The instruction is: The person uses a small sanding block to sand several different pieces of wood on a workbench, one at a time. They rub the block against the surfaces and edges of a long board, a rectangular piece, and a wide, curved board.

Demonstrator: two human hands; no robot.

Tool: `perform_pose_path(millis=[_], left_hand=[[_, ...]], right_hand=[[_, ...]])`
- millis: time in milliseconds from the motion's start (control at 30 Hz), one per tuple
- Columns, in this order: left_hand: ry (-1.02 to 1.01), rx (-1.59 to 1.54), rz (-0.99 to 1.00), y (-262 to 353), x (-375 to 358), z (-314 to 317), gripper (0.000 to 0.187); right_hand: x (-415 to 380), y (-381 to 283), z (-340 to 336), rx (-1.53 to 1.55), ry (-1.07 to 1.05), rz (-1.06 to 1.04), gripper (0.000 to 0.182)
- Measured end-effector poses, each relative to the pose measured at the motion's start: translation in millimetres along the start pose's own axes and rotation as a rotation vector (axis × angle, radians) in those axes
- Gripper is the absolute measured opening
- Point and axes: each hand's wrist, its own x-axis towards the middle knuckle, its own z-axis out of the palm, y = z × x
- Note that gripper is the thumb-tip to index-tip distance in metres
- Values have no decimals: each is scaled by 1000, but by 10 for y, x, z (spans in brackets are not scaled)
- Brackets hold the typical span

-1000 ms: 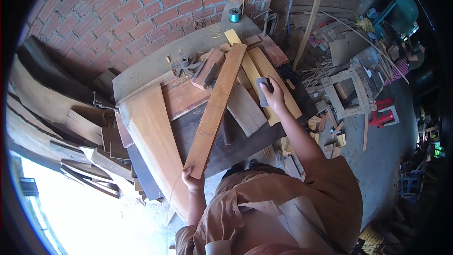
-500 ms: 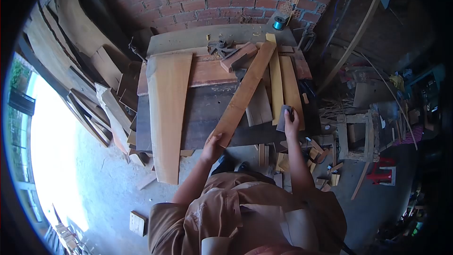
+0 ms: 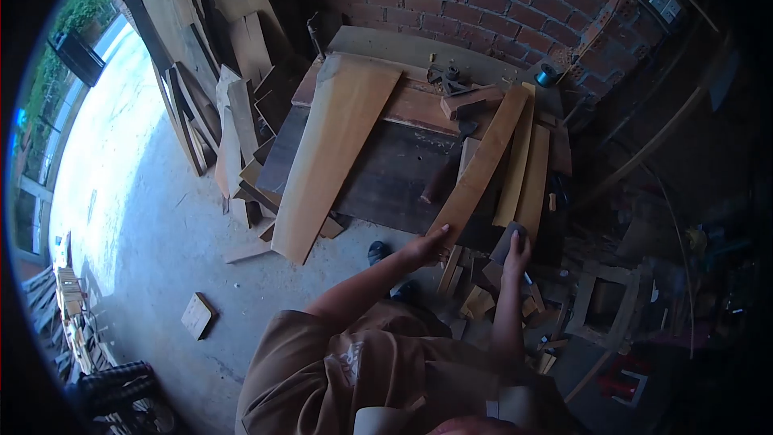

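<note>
My left hand (image 3: 427, 248) is closed around the near end of a long narrow brown board (image 3: 483, 163), which slants away over the workbench (image 3: 378, 177). In my right hand (image 3: 518, 251) is a small dark grey pad that looks like folded sandpaper (image 3: 506, 243), gripped between thumb and fingers. The pad is near the close ends of two paler wooden strips (image 3: 515, 181) (image 3: 534, 185) lying on the bench. Beneath the held board, a short block is partly hidden.
A wide tapered plank (image 3: 338, 145) overhangs the bench's front left. A dark metal tool (image 3: 448, 77) and a teal spool (image 3: 546, 74) stand toward the back. Tall slabs (image 3: 173, 24) lean at left; wood offcuts (image 3: 477, 302) and a wooden frame (image 3: 602, 304) are on the right.
The camera view has turned left, so the bench and both hands appear farther right. Both hands keep their holds on the board and the grey sandpaper-like pad.
</note>
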Motion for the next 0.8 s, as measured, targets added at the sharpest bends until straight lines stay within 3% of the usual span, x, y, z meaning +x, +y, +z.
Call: perform_pose_path(millis=[200,333,400,533,633,733,767,800], left_hand=[[23,-10,-96,61,-333,-112,72],[16,65,-89,91,-429,-245,60],[7,123,-61,101,-495,-363,56],[1,286,-56,135,-716,-684,51],[57,337,54,241,-1086,-980,48],[262,387,452,390,-1460,-1351,36],[414,525,626,358,-1495,-1582,29],[603,770,654,543,-1679,-1661,23]], right_hand=[[-46,-28,8,64,-21,11,41],[54,-94,115,-46,6,28,51],[190,-204,168,-320,11,-32,56],[556,-312,404,-550,126,-133,58],[713,-550,579,-942,76,-56,60],[819,-624,749,-1157,123,-123,60],[789,-709,838,-1276,224,-184,58],[775,-813,961,-1281,237,-167,58]])
